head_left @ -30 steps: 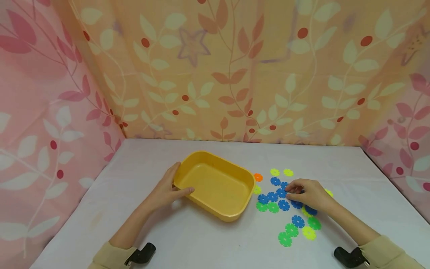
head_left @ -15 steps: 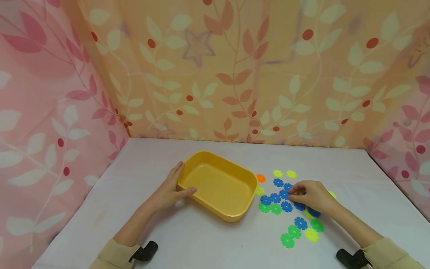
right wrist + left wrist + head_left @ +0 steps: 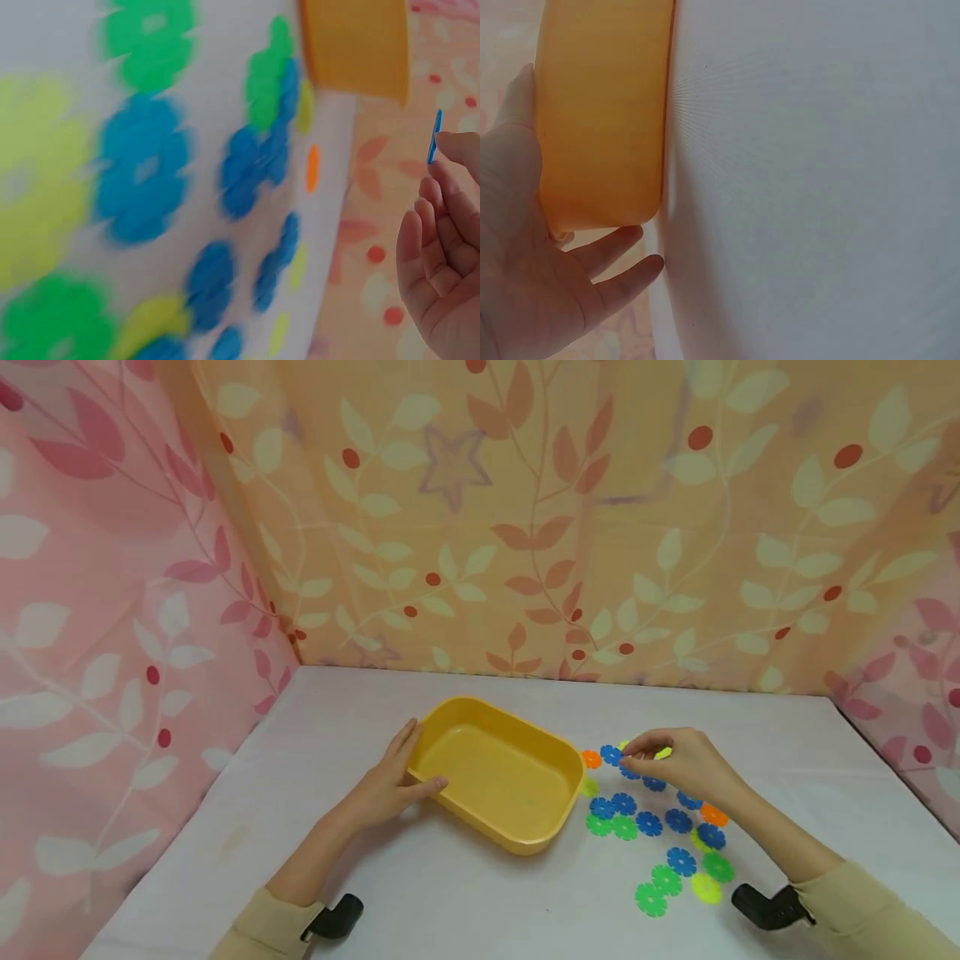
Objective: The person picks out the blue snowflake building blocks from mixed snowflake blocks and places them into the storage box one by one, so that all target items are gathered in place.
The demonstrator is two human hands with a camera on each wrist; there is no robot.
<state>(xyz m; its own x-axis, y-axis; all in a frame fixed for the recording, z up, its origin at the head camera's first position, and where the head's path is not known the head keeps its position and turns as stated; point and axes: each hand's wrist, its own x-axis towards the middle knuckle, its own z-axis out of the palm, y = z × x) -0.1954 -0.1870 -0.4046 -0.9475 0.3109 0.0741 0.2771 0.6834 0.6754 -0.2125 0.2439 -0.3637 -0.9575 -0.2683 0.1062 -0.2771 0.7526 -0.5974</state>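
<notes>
My left hand [image 3: 386, 789] grips the left corner of a shallow yellow plastic basin [image 3: 498, 777], thumb at the rim and fingers along the outside wall. In the left wrist view the basin's orange-looking side [image 3: 604, 112] fills the upper left, and two of the fingers stand free of it. Between thumb and fingertips, my right hand [image 3: 686, 764] pinches a blue notched plastic disc [image 3: 611, 755], raised above the table. The right wrist view shows that blue disc [image 3: 434, 136] edge-on. Below the right hand lie loose blue discs [image 3: 648, 823] of the same flower-like shape.
Green discs [image 3: 667, 880], yellow discs [image 3: 707, 888] and orange discs [image 3: 715, 815] are scattered to the right of the basin. A white cloth [image 3: 420, 902] covers the table. Patterned curtains [image 3: 525, 527] enclose the back and sides.
My right hand has lifted a blue disc from the pile and moved up and slightly left toward the basin. My left hand keeps its hold on the basin. The head view has shifted slightly.
</notes>
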